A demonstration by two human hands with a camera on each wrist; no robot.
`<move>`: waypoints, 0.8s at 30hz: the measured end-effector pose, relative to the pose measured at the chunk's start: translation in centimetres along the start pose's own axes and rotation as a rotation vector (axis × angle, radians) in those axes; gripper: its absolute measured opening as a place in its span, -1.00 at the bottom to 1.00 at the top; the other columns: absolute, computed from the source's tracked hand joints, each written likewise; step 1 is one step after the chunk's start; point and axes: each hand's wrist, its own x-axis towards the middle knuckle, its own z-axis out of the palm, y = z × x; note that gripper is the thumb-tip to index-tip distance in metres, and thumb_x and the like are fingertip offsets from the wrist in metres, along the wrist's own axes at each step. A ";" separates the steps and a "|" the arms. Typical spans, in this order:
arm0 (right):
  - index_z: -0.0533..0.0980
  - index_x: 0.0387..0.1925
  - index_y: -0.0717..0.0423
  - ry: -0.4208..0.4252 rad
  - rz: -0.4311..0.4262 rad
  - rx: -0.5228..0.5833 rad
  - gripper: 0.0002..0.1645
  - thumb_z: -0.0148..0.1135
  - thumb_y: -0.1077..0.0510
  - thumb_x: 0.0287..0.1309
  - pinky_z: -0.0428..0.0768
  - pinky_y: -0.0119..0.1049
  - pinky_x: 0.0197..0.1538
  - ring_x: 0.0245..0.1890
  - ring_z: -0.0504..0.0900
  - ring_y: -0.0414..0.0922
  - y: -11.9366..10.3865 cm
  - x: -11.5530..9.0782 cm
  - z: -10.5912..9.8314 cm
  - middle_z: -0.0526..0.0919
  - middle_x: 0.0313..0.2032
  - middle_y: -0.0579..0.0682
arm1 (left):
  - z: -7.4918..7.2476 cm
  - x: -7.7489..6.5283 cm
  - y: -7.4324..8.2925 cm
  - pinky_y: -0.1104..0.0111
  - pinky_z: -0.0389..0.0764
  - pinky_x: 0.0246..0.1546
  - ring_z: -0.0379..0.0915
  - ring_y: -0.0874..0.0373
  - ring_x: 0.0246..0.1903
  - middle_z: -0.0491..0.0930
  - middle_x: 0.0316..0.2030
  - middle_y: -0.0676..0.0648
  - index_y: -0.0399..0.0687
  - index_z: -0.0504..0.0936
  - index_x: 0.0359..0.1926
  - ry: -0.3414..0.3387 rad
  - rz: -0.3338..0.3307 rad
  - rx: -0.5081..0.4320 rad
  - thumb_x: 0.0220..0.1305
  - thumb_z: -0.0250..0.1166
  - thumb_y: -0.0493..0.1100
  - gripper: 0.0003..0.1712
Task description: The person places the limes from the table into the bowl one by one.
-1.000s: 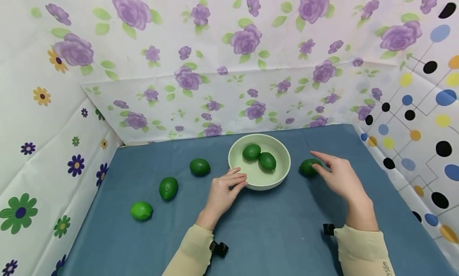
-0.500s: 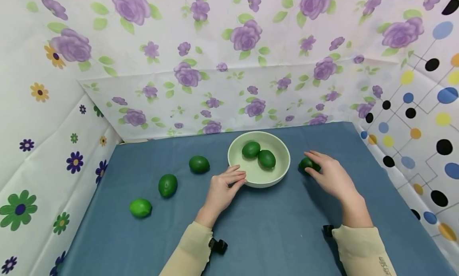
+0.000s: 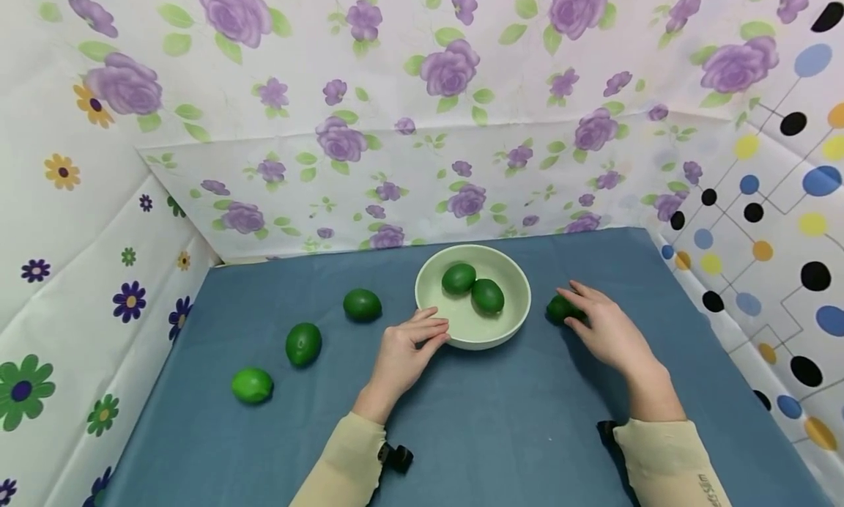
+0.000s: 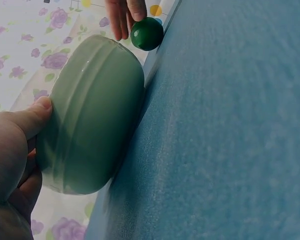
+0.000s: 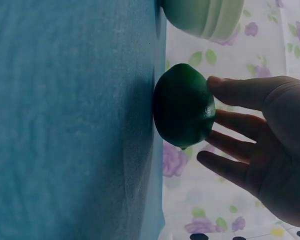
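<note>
My left hand (image 3: 406,353) holds the near left rim of a pale green bowl (image 3: 475,334), thumb on the outer wall, as the left wrist view shows. Inside the bowl lie two dark green limes, one lime (image 3: 458,278) touching the other lime (image 3: 488,297). To the right of the bowl, my right hand (image 3: 609,331) pinches another dark green lime (image 3: 559,310) between thumb and fingers. That lime sits at the cloth in the right wrist view, thumb (image 5: 222,86) against its upper side and fingertips behind it.
Left of the bowl, a dark lime (image 3: 362,305), a second dark lime (image 3: 304,344) and a brighter green lime (image 3: 252,385) lie in a slanting row. Blue cloth (image 3: 488,419) covers the table. Flowered sheeting (image 3: 395,155) stands behind, with patterned sheeting on both sides.
My right hand has come down and left onto the lime beside the bowl, its fingers closing round it. My left hand stays at the bowl's rim. The head view has shifted slightly.
</note>
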 end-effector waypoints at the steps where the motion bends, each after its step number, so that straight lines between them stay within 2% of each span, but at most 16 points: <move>1: 0.38 0.58 0.16 -0.005 0.001 -0.006 -0.26 0.36 0.28 0.45 0.35 0.48 0.44 0.52 0.23 0.43 0.1 0.0 0.0 0.24 0.56 0.38 | 0.0 0.0 0.0 0.21 0.52 0.43 0.66 -0.13 0.22 0.83 -0.08 -0.12 -0.18 0.88 -0.01 0.003 0.004 -0.003 0.31 0.56 -0.26 -0.75; 9: 0.42 0.54 0.20 0.011 0.045 0.006 -0.32 0.34 0.29 0.47 0.49 0.44 0.34 0.40 0.40 0.41 0.3 -0.4 -0.1 0.38 0.46 0.36 | 0.1 -0.1 0.1 0.21 0.51 0.44 0.66 -0.10 0.23 0.83 -0.07 -0.12 -0.18 0.87 0.00 0.003 -0.001 0.002 0.31 0.56 -0.26 -0.74; 14: 0.43 0.52 0.24 0.015 0.084 0.018 -0.31 0.38 0.23 0.46 0.54 0.41 0.26 0.29 0.47 0.37 0.5 -0.6 0.0 0.38 0.35 0.37 | 0.1 -0.1 0.0 0.27 0.49 0.45 0.65 -0.04 0.25 0.83 -0.07 -0.11 -0.16 0.87 0.01 -0.012 -0.020 0.015 0.33 0.55 -0.24 -0.75; 17: 0.45 0.50 0.25 0.007 0.093 0.022 -0.34 0.38 0.22 0.46 0.50 0.44 0.31 0.35 0.43 0.40 0.4 -0.6 0.0 0.38 0.40 0.38 | 0.1 -0.1 0.0 0.28 0.51 0.44 0.65 -0.01 0.25 0.83 -0.06 -0.10 -0.15 0.87 0.01 -0.015 -0.025 0.018 0.33 0.55 -0.23 -0.75; 21: 0.48 0.45 0.22 -0.007 0.104 0.037 -0.39 0.38 0.24 0.45 0.46 0.45 0.35 0.40 0.41 0.41 0.2 -0.7 -0.3 0.43 0.43 0.36 | 0.1 -0.1 0.1 0.25 0.52 0.43 0.66 -0.08 0.24 0.83 -0.06 -0.11 -0.16 0.87 0.01 -0.015 -0.016 0.011 0.32 0.56 -0.24 -0.75; 24: 0.50 0.43 0.19 -0.015 0.124 0.041 -0.41 0.40 0.21 0.45 0.48 0.45 0.32 0.37 0.44 0.40 0.0 -0.8 -0.4 0.47 0.40 0.36 | 0.0 -0.1 0.1 0.25 0.52 0.43 0.66 -0.08 0.23 0.83 -0.06 -0.11 -0.16 0.87 0.01 -0.013 -0.013 0.014 0.32 0.55 -0.23 -0.75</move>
